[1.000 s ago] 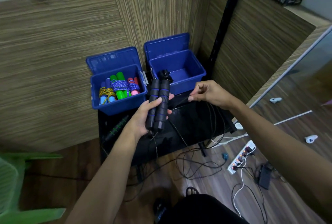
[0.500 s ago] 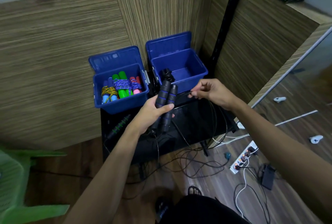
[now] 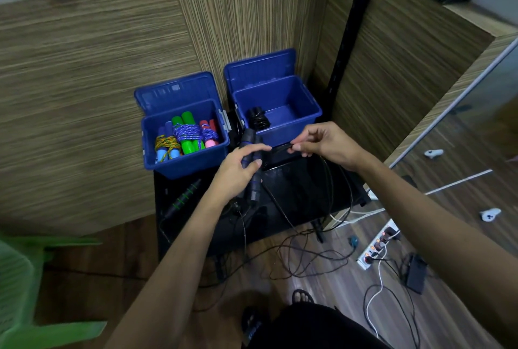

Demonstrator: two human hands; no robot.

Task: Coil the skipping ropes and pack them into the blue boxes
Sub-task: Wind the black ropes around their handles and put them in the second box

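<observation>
Over black surface (image 3: 302,191), before blue boxes (image 3: 280,113): my left hand (image 3: 238,169) grips both foam rope handles (image 3: 252,158), firm, non-slip. Right hand (image 3: 325,142) pinches thin cord (image 3: 280,148); light, floppy, likely tangles. Best hold handles, wind cord round them.

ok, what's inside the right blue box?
One coiled black rope sits at the left end of the right blue box; bare blue floor shows beside it. The near wall hides the front strip of the floor.
</observation>
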